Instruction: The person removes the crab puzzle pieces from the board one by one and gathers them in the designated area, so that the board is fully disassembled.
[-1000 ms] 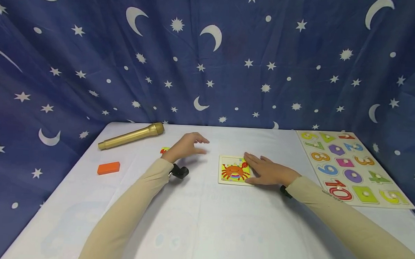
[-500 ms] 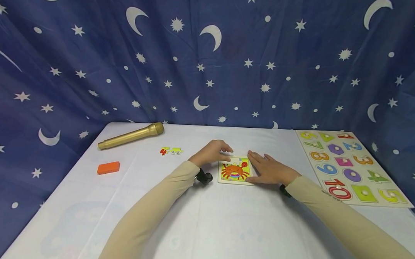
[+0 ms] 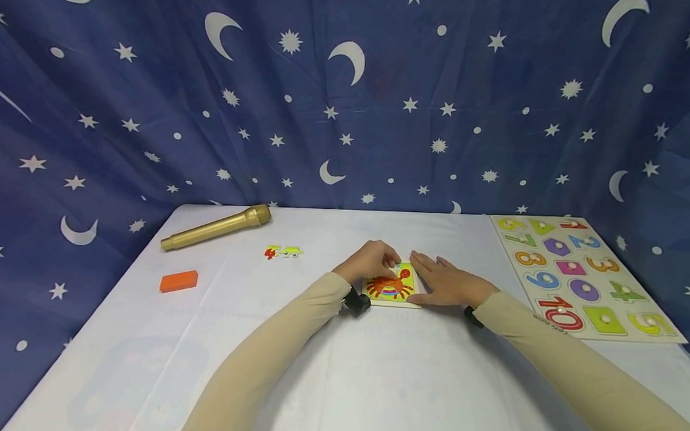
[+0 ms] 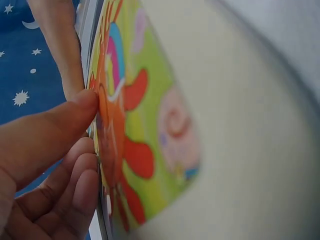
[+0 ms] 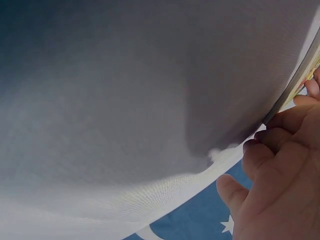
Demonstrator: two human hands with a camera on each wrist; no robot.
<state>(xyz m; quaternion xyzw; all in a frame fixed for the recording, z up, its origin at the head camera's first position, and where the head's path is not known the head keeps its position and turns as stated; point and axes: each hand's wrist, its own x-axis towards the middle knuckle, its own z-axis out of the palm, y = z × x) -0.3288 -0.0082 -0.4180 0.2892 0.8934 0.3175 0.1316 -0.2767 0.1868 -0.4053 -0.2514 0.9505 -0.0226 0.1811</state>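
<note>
A small square crab puzzle [image 3: 389, 288] lies on the white table, with an orange crab on yellow-green in a pale frame. Over its upper left part is my left hand [image 3: 370, 263]; the left wrist view has the thumb [image 4: 82, 107] touching the crab picture and bent fingers beside it. Whether a puzzle piece is pinched there is hidden. My right hand [image 3: 448, 284] rests along the puzzle's right edge, fingers extended. Two loose puzzle pieces, one with a red claw [image 3: 271, 252] and one yellow-green [image 3: 291, 252], lie to the left of the hands.
At the back left lies a gold toy microphone [image 3: 216, 228], with an orange block [image 3: 178, 281] nearer. A wooden number-and-shape board [image 3: 585, 277] with knobs covers the right side. A blue star-and-moon curtain [image 3: 349, 113] hangs behind the table [image 3: 372, 377].
My left hand has moved right from beside the loose pieces onto the puzzle, uncovering those pieces. The right hand has stayed at the puzzle's right edge.
</note>
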